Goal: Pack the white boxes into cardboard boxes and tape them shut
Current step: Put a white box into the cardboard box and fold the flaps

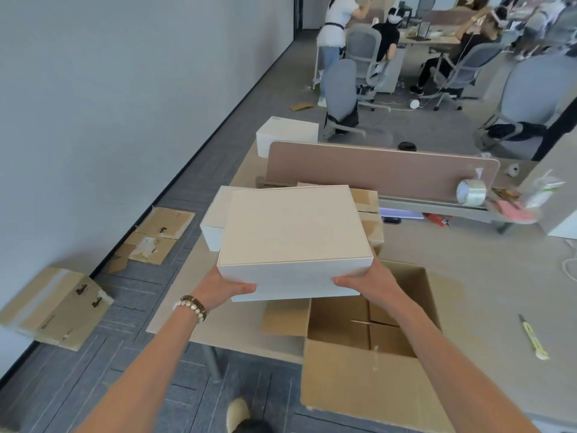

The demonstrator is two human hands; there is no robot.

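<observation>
Setting: open office with grey carpet; work is done at a pale desk (468,270) backed by a brown divider panel (384,173).
Held item: white box (293,242), kept level above the desk and partly over the open carton, presumably so it can be lowered in flat.
Left hand (224,287): clamped on the box's near left corner, thumb laid along the front face, fingers hidden beneath.
Right hand (365,281): clamped on the near right corner in the same way; the two hands are set apart to steady the wide load.
Open carton (368,335): cardboard, stood at the desk's near edge, top flaps folded out, bottom flaps visible inside; nothing is seen in it yet.
Second white box (212,223): partly hidden behind the held one, judged next for packing.
Third white box (285,132): set at the desk's far end, behind the divider.
Tape roll (471,192): clear, stood against the divider, kept near for sealing.
Utility knife (532,337): yellow, laid on the desk right of the carton.
Flattened cartons (56,304): left on the floor by the wall.
</observation>
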